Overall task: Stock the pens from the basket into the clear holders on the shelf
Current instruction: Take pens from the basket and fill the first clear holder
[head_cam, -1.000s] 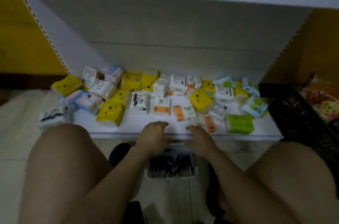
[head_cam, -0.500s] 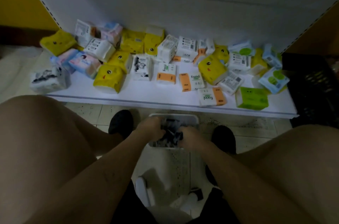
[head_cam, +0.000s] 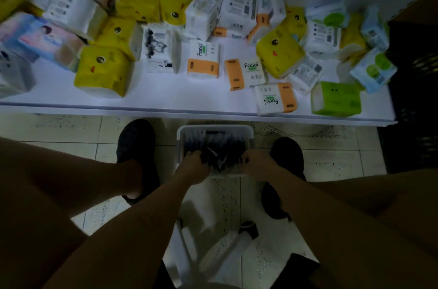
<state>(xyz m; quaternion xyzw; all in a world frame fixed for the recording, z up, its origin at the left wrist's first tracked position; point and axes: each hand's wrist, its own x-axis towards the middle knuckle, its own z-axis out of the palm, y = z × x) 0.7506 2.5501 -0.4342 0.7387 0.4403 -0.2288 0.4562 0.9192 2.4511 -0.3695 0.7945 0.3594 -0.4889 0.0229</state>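
A small white basket [head_cam: 214,128] stands on the tiled floor between my feet, filled with dark pens [head_cam: 221,144]. My left hand [head_cam: 193,166] reaches into its near left side with fingers curled around a bunch of pens. My right hand [head_cam: 257,166] is at the near right side, fingers curled into the same pile. The scene is dim, so single pens are hard to make out. No clear holders are in view.
A low white shelf [head_cam: 166,99] just beyond the basket carries several tissue packs, such as a yellow one [head_cam: 104,70] and a green one [head_cam: 335,99]. A black crate [head_cam: 412,99] stands at the right. My shoes [head_cam: 136,144] flank the basket.
My hands dropped from the shelf edge into the basket and closed on the pens. The view tilted down toward the floor and basket.
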